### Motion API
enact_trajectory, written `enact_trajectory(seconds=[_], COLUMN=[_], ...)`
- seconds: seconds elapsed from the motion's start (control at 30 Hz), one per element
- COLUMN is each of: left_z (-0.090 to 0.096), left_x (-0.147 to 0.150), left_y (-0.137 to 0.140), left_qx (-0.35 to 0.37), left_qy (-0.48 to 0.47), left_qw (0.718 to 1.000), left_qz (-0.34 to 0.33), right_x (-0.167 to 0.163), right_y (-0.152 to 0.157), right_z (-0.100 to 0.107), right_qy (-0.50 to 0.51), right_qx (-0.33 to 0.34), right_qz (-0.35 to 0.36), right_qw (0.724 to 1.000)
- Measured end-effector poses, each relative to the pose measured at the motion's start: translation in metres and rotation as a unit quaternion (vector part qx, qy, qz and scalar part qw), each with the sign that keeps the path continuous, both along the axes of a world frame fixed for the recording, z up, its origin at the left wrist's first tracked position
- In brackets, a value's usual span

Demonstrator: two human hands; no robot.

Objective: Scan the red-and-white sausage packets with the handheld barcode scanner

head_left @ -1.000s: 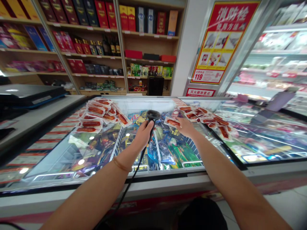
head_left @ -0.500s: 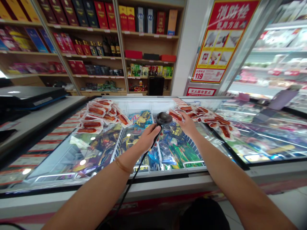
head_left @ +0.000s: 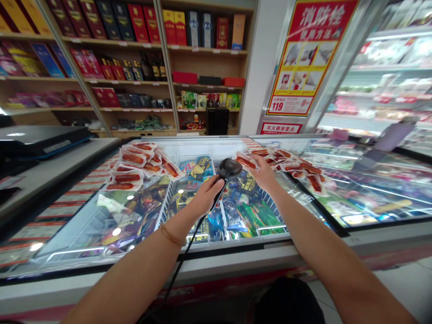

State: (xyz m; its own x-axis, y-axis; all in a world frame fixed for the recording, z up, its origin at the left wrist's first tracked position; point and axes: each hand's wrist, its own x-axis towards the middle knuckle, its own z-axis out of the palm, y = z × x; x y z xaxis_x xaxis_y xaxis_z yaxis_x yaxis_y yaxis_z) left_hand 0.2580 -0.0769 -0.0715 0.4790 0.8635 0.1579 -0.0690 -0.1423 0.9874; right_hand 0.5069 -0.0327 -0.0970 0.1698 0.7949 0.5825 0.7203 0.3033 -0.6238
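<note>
My left hand [head_left: 208, 192] is closed round the handle of a black corded barcode scanner [head_left: 230, 168], held above the glass top of a chest freezer [head_left: 135, 266]. Just right of the scanner head, my right hand [head_left: 263, 174] grips a clear-packed sausage [head_left: 245, 160] by its right end. The pack and the scanner head are close together; whether they touch I cannot tell. Beyond my right hand lies a spread of packed sausages [head_left: 303, 167] on the glass. Another heap of sausage packs [head_left: 135, 158] rests on the left side of the glass.
Bagged frozen goods [head_left: 259, 216] in wire baskets show through the glass. A grey counter [head_left: 64, 157] with a dark flat device [head_left: 43, 139] stands at left. Shelves of boxes and bottles [head_left: 114, 74] line the back wall. The scanner's cable [head_left: 180, 265] hangs over the freezer's front edge.
The view has shifted very slightly. Both hands keep their grips on the scanner and the sausage pack, with hardly any movement between them.
</note>
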Motion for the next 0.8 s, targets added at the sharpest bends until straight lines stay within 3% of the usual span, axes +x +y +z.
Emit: enact_trajectory(seconds=[0.37,0.47,0.57,0.67,0.8], left_z=[-0.003,0.003,0.021,0.044,0.066], left_x=[0.001,0.001,-0.004,-0.024,-0.076], left_y=[0.000,0.002,0.008,0.019,0.037], left_qx=[-0.022,-0.040,-0.086,-0.103,-0.055], left_qy=[-0.018,-0.012,-0.017,-0.046,-0.108], left_qw=[0.999,0.996,0.984,0.973,0.952], left_qz=[0.016,0.077,0.154,0.204,0.281], right_x=[0.000,-0.002,-0.012,-0.037,-0.102], right_y=[0.002,0.007,0.020,0.045,0.091], right_z=[-0.004,-0.014,-0.015,-0.001,0.035], right_qy=[-0.010,-0.010,-0.001,0.006,0.005], right_qx=[-0.010,-0.023,-0.038,-0.039,-0.013], right_qz=[-0.016,-0.031,-0.045,-0.027,0.050], right_qw=[1.000,0.999,0.998,0.999,0.999])
